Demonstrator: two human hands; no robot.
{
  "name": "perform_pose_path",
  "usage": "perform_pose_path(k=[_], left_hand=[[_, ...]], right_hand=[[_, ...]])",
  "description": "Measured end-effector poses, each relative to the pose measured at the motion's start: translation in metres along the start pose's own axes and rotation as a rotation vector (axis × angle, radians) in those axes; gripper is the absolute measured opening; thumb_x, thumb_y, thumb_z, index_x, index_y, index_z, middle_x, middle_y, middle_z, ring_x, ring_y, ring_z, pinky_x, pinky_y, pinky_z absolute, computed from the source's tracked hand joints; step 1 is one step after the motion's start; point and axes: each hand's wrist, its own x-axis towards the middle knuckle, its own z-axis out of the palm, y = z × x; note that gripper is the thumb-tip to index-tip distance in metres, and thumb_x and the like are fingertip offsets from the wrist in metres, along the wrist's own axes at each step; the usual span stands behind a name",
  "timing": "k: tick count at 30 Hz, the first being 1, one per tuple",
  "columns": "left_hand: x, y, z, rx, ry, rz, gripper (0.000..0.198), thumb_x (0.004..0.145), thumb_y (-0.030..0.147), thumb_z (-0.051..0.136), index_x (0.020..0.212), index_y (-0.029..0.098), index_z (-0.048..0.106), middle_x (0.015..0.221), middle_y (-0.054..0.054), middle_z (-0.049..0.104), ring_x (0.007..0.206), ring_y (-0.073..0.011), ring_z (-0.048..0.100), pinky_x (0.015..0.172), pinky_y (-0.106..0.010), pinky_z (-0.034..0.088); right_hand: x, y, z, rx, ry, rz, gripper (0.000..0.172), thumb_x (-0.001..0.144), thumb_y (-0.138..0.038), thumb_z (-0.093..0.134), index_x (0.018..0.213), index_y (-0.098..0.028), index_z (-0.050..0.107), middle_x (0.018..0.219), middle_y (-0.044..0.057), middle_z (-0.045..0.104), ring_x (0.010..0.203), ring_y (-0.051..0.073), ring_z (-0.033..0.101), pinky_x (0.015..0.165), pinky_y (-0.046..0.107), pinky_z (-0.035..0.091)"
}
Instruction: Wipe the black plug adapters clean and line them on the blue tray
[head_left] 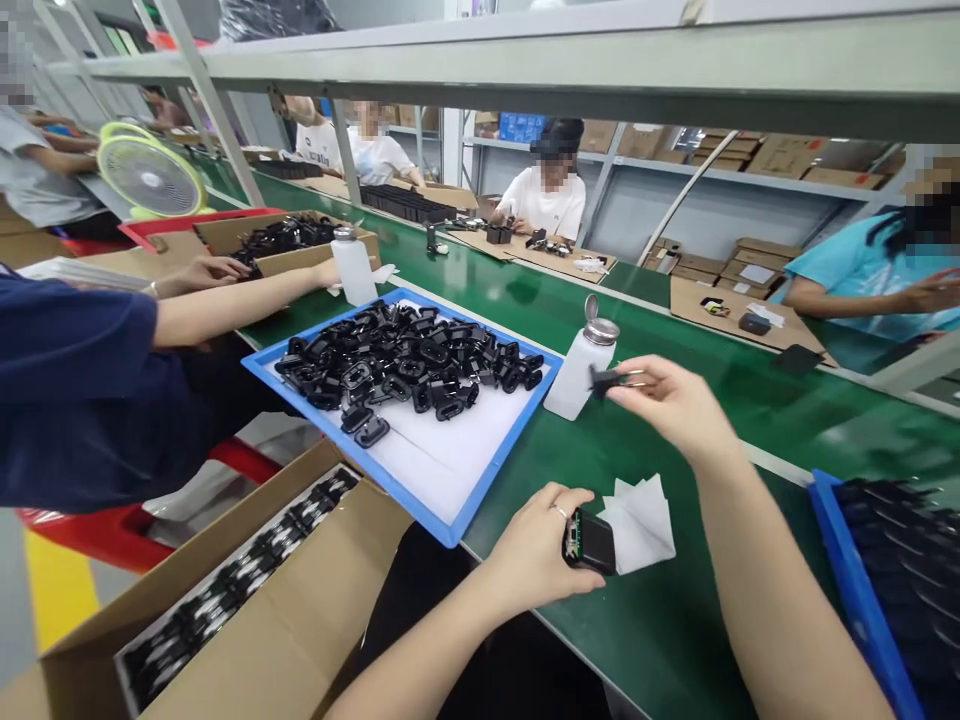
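Bordering the work: blue tray [345,455], white bottle [574,375], wipes [645,525].
The black casing [594,543] is gripped by the left hand [532,550], axis crosswise, open end leftward; a black clip [604,380] is pinched by the right hand [675,405].

black adapter body [592,542] | small glossy rectangular block, green circuit board showing at its left end | lies sideways, gripped in left hand [536,545] | black plug piece [602,380] | small, held raised, pinched by right hand [675,405]

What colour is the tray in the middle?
The tray is blue with a white inside, in the head view.
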Motion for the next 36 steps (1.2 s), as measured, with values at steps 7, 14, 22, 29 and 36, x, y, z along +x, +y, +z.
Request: perform_pose_path(k=[7,14,22,29,36], left_hand=[[-0.014,-0.01,-0.002,-0.021,0.059,-0.03,0.054,0.054,0.015,0.06,0.105,0.024,0.044,0.099,-0.003,0.041,0.088,-0.0167,0.047,0.079,-0.03,0.041],[-0.016,-0.021,-0.001,-0.161,0.043,-0.009,0.061,0.056,0.015,0.056,0.114,0.022,0.035,0.106,-0.004,0.041,0.096,-0.0164,0.046,0.086,-0.03,0.038],[-0.02,-0.024,-0.002,-0.174,0.038,0.013,0.058,0.059,0.006,0.043,0.114,0.021,0.033,0.116,-0.003,0.045,0.107,-0.0155,0.041,0.094,-0.032,0.031],[-0.02,-0.029,-0.003,-0.282,0.059,-0.012,0.046,0.061,0.007,0.045,0.105,0.018,0.036,0.113,-0.007,0.045,0.106,-0.0151,0.042,0.092,-0.031,0.032],[-0.025,-0.028,-0.002,-0.236,0.168,-0.135,0.055,0.06,0.019,0.058,0.109,0.018,0.034,0.109,-0.007,0.049,0.102,-0.0155,0.045,0.091,-0.033,0.033]], right_hand=[[0.001,0.005,0.038,0.172,-0.114,0.081,0.019,0.058,-0.032,0.06,0.068,-0.019,0.052,0.061,-0.001,0.05,0.05,0.011,0.045,0.047,0.025,0.038],[-0.009,-0.007,0.022,0.695,-0.206,0.216,0.023,0.057,-0.036,0.062,0.067,-0.017,0.052,0.05,-0.004,0.045,0.037,0.007,0.038,0.035,0.021,0.032],[-0.016,-0.015,0.021,0.67,-0.262,0.181,0.023,0.059,-0.038,0.06,0.066,-0.018,0.051,0.047,-0.005,0.042,0.035,0.006,0.035,0.033,0.021,0.032],[-0.02,-0.016,0.016,0.705,-0.206,0.227,0.026,0.058,-0.036,0.059,0.074,-0.021,0.046,0.054,-0.005,0.044,0.038,0.007,0.041,0.03,0.018,0.027],[-0.032,-0.004,0.018,0.817,-0.132,0.316,0.027,0.06,-0.035,0.058,0.081,-0.021,0.048,0.065,-0.004,0.049,0.052,0.009,0.051,0.035,0.017,0.036]])
